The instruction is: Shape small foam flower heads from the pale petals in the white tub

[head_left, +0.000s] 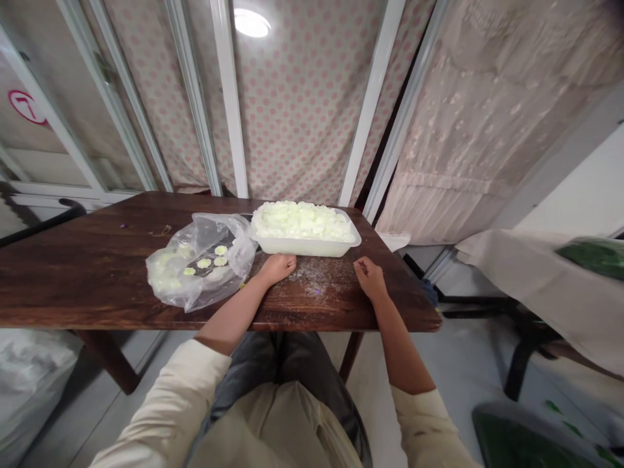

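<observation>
My left hand (277,266) rests on the dark wooden table (97,273), curled into a loose fist just in front of a white plastic tub (307,246) heaped with pale yellow-green flower-shaped pieces. My right hand (369,276) lies on the table to the right, fingers pinched together near the tub's right corner; what they hold, if anything, is too small to make out. Left of my left hand sits a clear plastic bag (202,263) with several of the same pale pieces on it. White dust speckles the wood between my hands.
Beyond the table hang a dotted curtain (297,110) and white window frames. To the right stand a cloth-covered table (546,286) and something green (597,257). A green seat (517,439) is at lower right. The table's front edge is near my lap.
</observation>
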The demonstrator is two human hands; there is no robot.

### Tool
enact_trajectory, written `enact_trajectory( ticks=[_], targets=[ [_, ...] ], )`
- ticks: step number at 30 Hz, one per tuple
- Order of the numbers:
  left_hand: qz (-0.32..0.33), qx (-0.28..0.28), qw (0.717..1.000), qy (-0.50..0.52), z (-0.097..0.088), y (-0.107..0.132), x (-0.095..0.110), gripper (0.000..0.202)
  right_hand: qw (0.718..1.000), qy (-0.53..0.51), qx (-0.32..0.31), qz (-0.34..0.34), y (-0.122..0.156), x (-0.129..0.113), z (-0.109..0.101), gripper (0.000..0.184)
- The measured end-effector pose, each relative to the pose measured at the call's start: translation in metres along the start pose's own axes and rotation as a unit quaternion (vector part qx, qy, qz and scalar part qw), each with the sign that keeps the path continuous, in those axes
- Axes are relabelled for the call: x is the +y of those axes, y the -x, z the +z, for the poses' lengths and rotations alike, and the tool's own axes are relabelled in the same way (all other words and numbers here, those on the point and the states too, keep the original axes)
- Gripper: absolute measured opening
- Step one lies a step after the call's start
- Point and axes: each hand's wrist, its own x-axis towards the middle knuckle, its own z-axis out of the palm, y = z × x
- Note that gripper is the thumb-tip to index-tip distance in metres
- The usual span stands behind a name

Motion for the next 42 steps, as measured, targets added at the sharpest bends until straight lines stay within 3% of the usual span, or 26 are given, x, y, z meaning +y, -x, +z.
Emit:
enact_trajectory(
  ticks=[14,17,22,24,29,35,38,42],
  targets=[
    [0.0,-0.011,1.0,-0.029,-0.002,0.0,0.004,0.028,0.999,0.017,-0.035,-0.012,0.0,0.002,0.0,0.028],
    [-0.002,-0.014,0.999,-0.032,-0.003,0.0,0.006,0.03,0.999,-0.026,-0.036,-0.008,0.001,0.004,0.0,0.024],
    [0.02,-0.015,0.999,-0.021,-0.008,0.003,0.012,0.032,0.989,-0.141,0.029,-0.019,0.001,0.01,0.001,0.014],
    [0.048,-0.012,0.999,0.017,-0.012,0.004,0.013,0.03,0.99,-0.14,0.008,-0.031,0.0,0.011,0.002,0.011],
    [0.12,0.034,0.985,0.122,-0.015,0.004,0.009,0.014,0.997,-0.06,-0.041,-0.04,-0.004,0.011,0.005,0.008],
    [0.061,0.103,0.989,0.091,-0.007,-0.001,0.005,0.026,0.998,-0.037,-0.049,-0.017,-0.006,0.019,0.01,0.017],
    [0.083,0.055,0.993,0.065,-0.009,-0.001,0.007,0.026,0.998,-0.055,-0.035,0.024,-0.006,0.019,0.01,0.029],
    [0.115,-0.026,0.993,0.03,-0.012,0.0,0.011,0.014,0.997,-0.043,-0.053,0.034,-0.004,0.016,0.008,0.015]
  ],
)
